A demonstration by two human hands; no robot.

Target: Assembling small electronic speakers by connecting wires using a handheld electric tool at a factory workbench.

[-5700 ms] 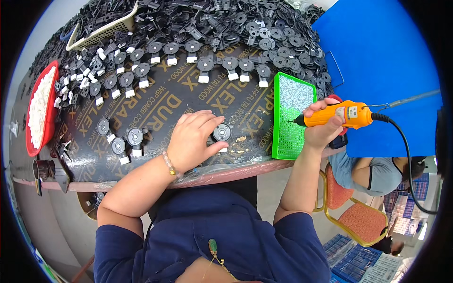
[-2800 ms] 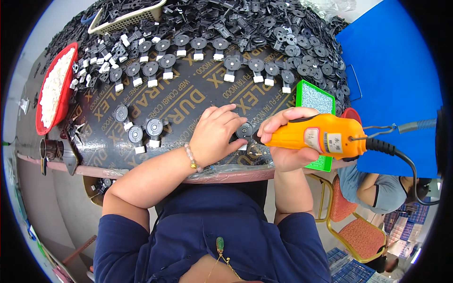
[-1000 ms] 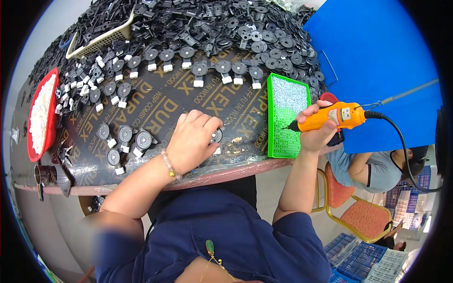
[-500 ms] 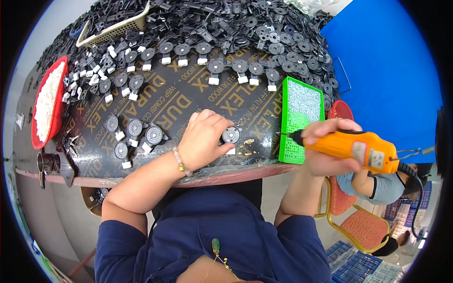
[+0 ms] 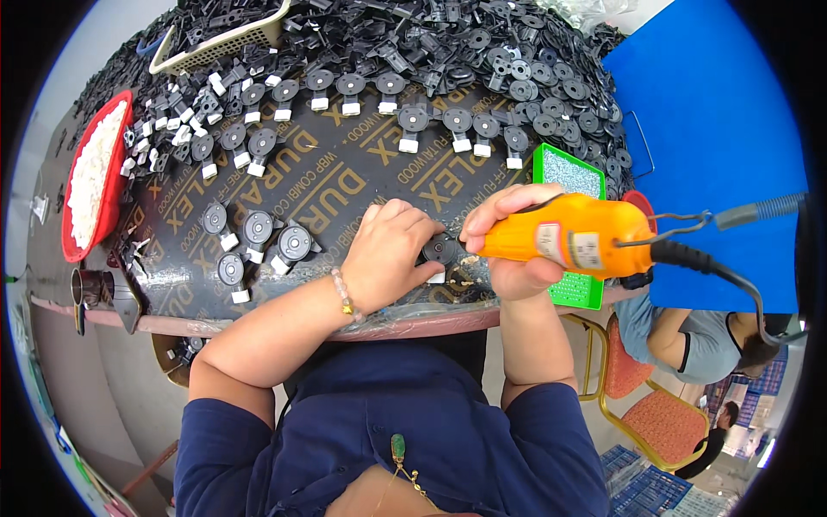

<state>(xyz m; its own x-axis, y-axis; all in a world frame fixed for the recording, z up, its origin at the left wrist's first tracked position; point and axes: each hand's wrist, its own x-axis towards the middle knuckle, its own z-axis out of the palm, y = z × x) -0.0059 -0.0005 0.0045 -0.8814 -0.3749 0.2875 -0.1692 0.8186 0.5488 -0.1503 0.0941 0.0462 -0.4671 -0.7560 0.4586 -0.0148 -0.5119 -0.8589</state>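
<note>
The right hand's (image 5: 519, 283) fingers were wrapped around an orange power driver (image 5: 594, 234), nose toward nine o'clock, near a black disc part (image 5: 440, 249) on the surface (image 5: 172, 276). The left hand (image 5: 388, 261) curved around the disc's nine o'clock side; whether its fingers pinched could not be told. A green tray (image 5: 581, 293) sat at three o'clock.

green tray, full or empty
Partly filled: small silvery pieces cover the far end of the green tray, its near end shows bare green; the right hand and orange tool hide the middle.
</note>
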